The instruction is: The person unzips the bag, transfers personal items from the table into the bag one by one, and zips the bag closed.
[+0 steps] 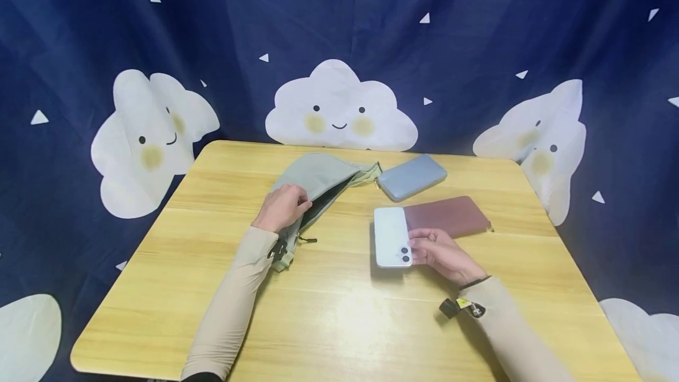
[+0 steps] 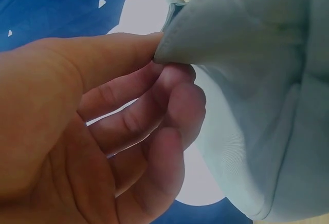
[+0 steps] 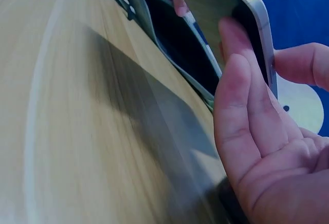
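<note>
A grey-green zip bag (image 1: 316,171) with a strap lies on the table, its zipped mouth gaping toward the right. My left hand (image 1: 283,207) pinches the edge of that mouth between thumb and fingers; the left wrist view shows the bag fabric (image 2: 247,44) caught at the fingertips. In my right hand (image 1: 441,254) is a white smartphone (image 1: 391,234), gripped by its right edge and held above the table, its camera side up in the head view. From the right wrist, the phone's dark screen (image 3: 216,13) faces the fingers, and the bag's dark opening (image 3: 177,34) shows beyond.
A blue-grey zip wallet (image 1: 412,177) lies near the bag's far end. Closer, a maroon wallet (image 1: 448,217) lies partly behind the phone and right hand. The wooden table (image 1: 329,323) has rounded corners, and a dark blue cloud-print curtain (image 1: 339,28) hangs behind it.
</note>
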Action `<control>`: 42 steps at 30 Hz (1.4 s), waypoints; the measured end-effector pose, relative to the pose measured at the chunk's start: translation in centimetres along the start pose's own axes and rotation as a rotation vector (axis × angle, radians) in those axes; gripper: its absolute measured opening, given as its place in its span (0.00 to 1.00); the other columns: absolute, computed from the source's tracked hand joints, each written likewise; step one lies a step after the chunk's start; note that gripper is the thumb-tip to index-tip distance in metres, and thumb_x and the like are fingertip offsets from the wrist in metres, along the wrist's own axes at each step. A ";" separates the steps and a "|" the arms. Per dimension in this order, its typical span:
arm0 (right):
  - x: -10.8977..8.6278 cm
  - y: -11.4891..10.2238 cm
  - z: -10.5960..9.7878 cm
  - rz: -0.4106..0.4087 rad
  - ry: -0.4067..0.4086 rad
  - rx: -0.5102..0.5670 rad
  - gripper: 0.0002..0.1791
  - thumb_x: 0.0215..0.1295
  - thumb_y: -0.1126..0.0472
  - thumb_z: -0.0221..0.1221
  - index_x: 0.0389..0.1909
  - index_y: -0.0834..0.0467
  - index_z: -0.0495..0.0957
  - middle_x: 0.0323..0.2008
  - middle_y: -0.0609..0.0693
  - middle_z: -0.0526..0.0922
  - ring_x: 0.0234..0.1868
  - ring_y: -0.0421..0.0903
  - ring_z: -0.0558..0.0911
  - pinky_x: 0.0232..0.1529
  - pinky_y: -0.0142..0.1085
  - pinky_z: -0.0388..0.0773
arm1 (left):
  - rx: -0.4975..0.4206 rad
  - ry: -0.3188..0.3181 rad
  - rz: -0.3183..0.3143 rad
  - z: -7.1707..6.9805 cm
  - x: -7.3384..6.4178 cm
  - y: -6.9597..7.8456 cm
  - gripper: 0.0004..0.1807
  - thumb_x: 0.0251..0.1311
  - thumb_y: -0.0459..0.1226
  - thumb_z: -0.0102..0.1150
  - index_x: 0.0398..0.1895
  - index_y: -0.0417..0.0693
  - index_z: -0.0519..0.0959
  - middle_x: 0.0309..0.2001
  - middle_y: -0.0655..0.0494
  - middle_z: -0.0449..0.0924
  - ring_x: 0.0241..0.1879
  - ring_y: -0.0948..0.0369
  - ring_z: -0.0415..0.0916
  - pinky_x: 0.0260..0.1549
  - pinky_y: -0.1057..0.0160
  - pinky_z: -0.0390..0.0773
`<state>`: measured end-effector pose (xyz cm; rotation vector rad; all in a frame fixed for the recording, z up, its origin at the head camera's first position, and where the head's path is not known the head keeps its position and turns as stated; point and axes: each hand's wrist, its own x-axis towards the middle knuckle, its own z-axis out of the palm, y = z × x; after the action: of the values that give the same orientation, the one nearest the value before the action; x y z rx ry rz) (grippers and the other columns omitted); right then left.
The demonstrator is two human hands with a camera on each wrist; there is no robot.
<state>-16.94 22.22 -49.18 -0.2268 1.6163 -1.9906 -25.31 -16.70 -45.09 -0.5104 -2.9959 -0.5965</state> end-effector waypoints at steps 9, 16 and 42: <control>2.8 0.0 1.5 0.039 0.065 0.005 0.09 0.72 0.72 0.53 0.48 0.60 0.74 0.36 0.46 0.89 0.33 0.39 0.88 0.41 0.32 0.86 | 0.009 0.014 -0.005 -0.2 0.0 0.1 0.11 0.67 0.42 0.66 0.25 0.52 0.84 0.25 0.58 0.83 0.26 0.59 0.75 0.27 0.58 0.72; 4.5 0.2 2.3 0.056 0.060 0.001 0.10 0.72 0.71 0.53 0.51 0.62 0.74 0.37 0.46 0.89 0.33 0.39 0.88 0.42 0.33 0.86 | 0.008 0.010 0.003 -0.2 -0.1 0.0 0.10 0.66 0.42 0.66 0.27 0.52 0.85 0.27 0.58 0.84 0.27 0.59 0.76 0.28 0.57 0.74; 9.9 0.8 5.4 0.093 0.117 -0.049 0.17 0.72 0.71 0.53 0.59 0.72 0.68 0.33 0.45 0.85 0.30 0.37 0.85 0.41 0.31 0.85 | 0.002 0.012 -0.008 0.0 -0.1 0.0 0.10 0.66 0.42 0.66 0.26 0.52 0.85 0.27 0.58 0.83 0.27 0.59 0.75 0.28 0.58 0.72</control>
<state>-22.37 12.44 -50.63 -0.0533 1.7173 -1.9273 -25.26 -16.75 -45.10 -0.4934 -2.9889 -0.5943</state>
